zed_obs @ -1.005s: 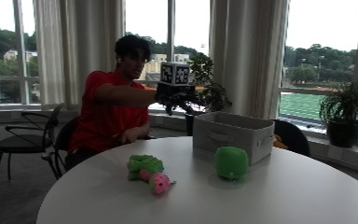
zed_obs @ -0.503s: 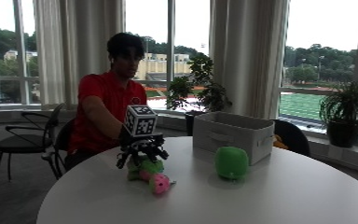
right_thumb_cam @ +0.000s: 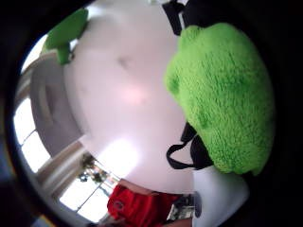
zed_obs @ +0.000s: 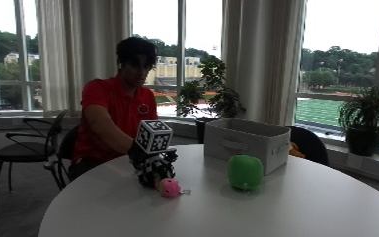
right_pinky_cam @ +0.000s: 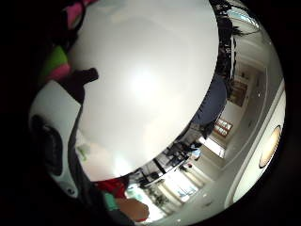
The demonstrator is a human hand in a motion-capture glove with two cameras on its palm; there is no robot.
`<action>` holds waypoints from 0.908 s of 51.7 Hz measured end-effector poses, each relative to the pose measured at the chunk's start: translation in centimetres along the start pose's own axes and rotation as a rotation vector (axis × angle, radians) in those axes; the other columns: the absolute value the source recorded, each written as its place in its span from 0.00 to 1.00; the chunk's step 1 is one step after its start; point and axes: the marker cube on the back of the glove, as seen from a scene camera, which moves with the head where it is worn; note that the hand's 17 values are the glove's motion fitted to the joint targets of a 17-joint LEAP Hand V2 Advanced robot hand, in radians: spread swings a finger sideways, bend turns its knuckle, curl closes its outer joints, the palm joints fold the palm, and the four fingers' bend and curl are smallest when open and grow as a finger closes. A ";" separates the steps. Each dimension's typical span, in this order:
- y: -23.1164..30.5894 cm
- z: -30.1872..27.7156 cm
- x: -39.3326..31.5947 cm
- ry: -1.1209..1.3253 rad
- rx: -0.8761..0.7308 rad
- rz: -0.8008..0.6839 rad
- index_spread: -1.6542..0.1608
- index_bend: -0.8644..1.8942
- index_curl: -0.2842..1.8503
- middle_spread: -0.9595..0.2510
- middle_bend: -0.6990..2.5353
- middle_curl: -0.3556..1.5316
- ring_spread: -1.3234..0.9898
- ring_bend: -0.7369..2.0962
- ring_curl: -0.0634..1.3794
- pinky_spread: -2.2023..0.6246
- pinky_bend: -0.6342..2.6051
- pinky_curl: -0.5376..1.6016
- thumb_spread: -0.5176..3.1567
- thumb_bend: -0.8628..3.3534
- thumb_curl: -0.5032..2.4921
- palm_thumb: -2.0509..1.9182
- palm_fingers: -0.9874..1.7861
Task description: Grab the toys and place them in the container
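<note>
My gloved right hand (zed_obs: 153, 165) is down on the green-and-pink plush toy (right_thumb_cam: 222, 94), grasp unclear; green plush toy (zed_obs: 245, 172) on table beside grey fabric container (zed_obs: 245, 143); neither binned.

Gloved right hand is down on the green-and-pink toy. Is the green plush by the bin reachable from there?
Probably yes. The green plush stands apart from the right hand on bare white table, with nothing between them. The container sits behind the plush, not in the path.
</note>
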 end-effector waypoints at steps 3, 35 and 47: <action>0.1 0.1 -0.3 -0.003 0.062 0.009 0.67 0.42 0.25 0.72 0.23 0.21 0.45 0.63 0.40 0.68 0.66 0.41 0.49 0.24 0.31 0.62 0.51; 4.1 -10.1 -2.5 -0.073 0.386 0.082 0.67 0.55 0.42 0.48 0.43 0.35 0.37 0.65 0.45 0.63 0.53 0.42 0.25 0.25 0.44 0.71 0.75; 5.5 -19.6 -7.4 -0.082 0.476 0.023 0.68 0.55 0.48 0.48 0.44 0.38 0.37 0.66 0.47 0.63 0.54 0.44 0.21 0.24 0.47 0.71 0.74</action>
